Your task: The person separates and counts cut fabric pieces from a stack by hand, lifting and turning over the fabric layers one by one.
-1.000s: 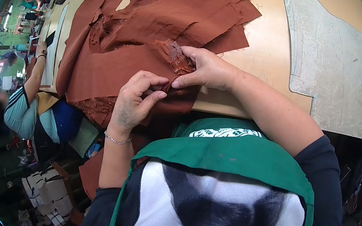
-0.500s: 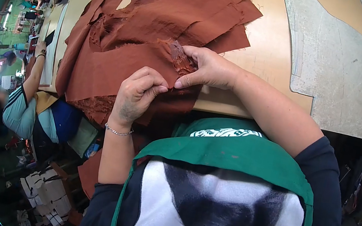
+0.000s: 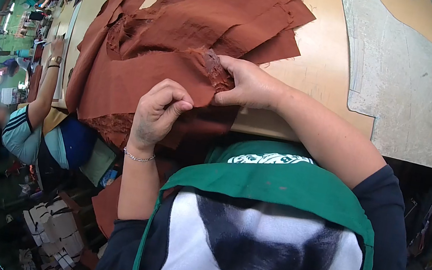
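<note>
Rust-brown cloth, upper left to centre of frame, on counter. Left hand just drawn slightly away from right hand, fingertips pinched together, hold unclear. Right clamped on frayed scraps. Gap wider, likely baring cloth edge.

A garment workshop: large rust-red cut fabric pieces pile at twelve o'clock on a long tan worktable, and people work at nine o'clock.

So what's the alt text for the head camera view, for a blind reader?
A right hand holds a frayed bunch and a left hand pinches near the edge of rust-brown cloth heaped on a table.
</note>
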Motion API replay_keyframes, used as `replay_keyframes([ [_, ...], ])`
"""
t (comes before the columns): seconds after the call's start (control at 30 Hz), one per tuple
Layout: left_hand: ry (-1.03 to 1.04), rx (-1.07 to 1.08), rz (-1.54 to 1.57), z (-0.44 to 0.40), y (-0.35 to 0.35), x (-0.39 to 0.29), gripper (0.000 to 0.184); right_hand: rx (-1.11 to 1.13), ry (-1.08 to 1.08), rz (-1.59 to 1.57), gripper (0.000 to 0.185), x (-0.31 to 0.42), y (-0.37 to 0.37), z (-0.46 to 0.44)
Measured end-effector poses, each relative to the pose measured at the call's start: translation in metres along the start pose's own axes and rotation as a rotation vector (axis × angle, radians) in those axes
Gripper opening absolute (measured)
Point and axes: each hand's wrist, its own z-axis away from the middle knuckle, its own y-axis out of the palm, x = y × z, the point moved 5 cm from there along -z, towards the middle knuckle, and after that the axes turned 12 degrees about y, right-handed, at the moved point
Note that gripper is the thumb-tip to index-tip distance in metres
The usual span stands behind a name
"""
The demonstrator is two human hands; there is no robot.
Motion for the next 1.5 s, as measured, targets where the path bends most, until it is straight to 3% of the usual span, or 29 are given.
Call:
replay_keyframes([
  [0.1,-0.002,-0.033,0.034,0.002,0.000,0.002,0.011,-0.030,-0.120,0.005,0.054,-0.001,0.001,-0.004],
  [0.27,-0.051,-0.084,0.043,0.005,0.004,0.003,0.014,-0.059,-0.078,0.003,0.050,0.004,-0.003,0.001],
  [0.47,0.101,0.039,-0.154,-0.004,0.006,-0.016,0.021,-0.043,-0.068,-0.015,0.050,0.000,-0.002,-0.002],
  [0.7,0.093,0.052,-0.247,-0.001,0.009,-0.014,0.017,-0.004,0.043,-0.063,0.052,0.002,-0.002,0.001],
  [1.5,0.089,0.119,-0.207,-0.008,0.014,-0.009,0.008,-0.006,-0.103,-0.053,0.050,-0.014,0.001,-0.013],
])
